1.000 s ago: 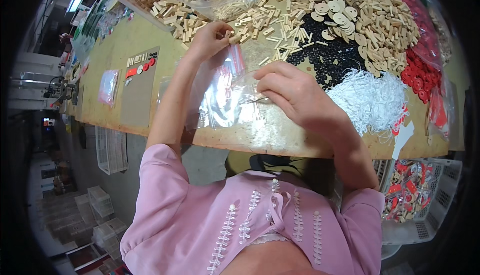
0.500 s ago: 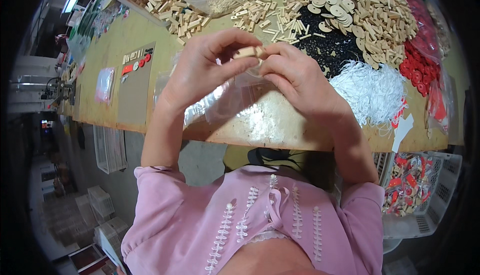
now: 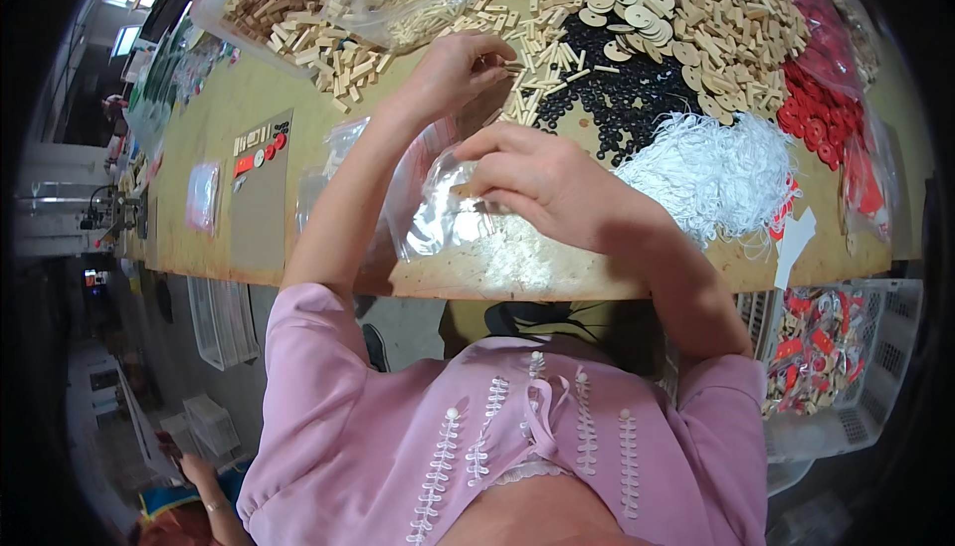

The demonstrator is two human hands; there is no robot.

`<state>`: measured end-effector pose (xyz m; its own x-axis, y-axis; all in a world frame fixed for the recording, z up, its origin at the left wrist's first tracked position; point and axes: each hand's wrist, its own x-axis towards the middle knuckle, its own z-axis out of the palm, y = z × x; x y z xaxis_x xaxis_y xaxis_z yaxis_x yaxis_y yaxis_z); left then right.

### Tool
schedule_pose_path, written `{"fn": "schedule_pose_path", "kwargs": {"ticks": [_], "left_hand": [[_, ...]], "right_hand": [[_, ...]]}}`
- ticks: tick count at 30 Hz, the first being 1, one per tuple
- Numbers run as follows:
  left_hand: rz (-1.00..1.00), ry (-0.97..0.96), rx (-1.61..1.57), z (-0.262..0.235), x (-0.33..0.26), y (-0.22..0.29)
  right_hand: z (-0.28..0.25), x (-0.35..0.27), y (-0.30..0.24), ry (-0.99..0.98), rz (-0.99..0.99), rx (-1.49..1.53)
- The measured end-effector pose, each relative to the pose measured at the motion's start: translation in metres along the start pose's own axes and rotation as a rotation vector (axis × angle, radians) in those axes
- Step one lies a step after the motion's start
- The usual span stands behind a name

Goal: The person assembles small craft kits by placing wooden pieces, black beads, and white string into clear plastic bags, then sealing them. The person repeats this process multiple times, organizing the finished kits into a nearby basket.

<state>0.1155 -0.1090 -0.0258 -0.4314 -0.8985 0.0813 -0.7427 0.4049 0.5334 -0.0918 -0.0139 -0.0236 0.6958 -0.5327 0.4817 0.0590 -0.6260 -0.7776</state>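
The two hands are apart. The right hand (image 3: 557, 183) has its thumb and fingers pinched on the edge of a clear plastic bag (image 3: 430, 226), which lies on the table (image 3: 224, 98) just to the left of that hand and below the left hand (image 3: 456, 77). The left hand is farther out, its fingers bent down at the near edge of a scatter of small wooden sticks (image 3: 522, 106); its fingertips are partly hidden, so I cannot tell whether they grip a piece.

Black rings (image 3: 602, 113) spread just beyond the right hand, and a heap of white string (image 3: 706, 178) sits to its right, with red wheels (image 3: 818, 120) farther right. Wooden blocks (image 3: 343, 71) lie to the left of the left hand. Well left of both hands is a brown board (image 3: 261, 223) with sample parts along its far end.
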Motion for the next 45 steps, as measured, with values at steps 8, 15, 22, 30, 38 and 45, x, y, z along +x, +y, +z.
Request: {"fn": "schedule_pose_path", "kwargs": {"ticks": [8,15,22,30,38,45], "left_hand": [[0.078,-0.056,0.193,0.018,0.018,-0.012],[-0.108,-0.03,-0.128,0.014,0.012,-0.011],[-0.035,-0.058,0.057,0.026,0.017,0.0],[-0.207,-0.019,-0.197,0.007,0.005,-0.021],[0.1,0.062,-0.65,-0.043,-0.071,0.06],[0.088,0.158,-0.224,-0.045,-0.101,0.058]], "right_hand": [[-0.002,-0.001,-0.004,-0.005,0.006,-0.017],[0.003,-0.001,-0.004,0.014,-0.025,-0.023],[0.002,-0.002,-0.005,0.032,-0.025,-0.073],[-0.008,0.003,-0.001,0.095,-0.013,-0.117],[-0.019,0.003,0.004,0.153,0.024,-0.193],[-0.018,0.007,0.006,0.077,-0.029,-0.206]]}}
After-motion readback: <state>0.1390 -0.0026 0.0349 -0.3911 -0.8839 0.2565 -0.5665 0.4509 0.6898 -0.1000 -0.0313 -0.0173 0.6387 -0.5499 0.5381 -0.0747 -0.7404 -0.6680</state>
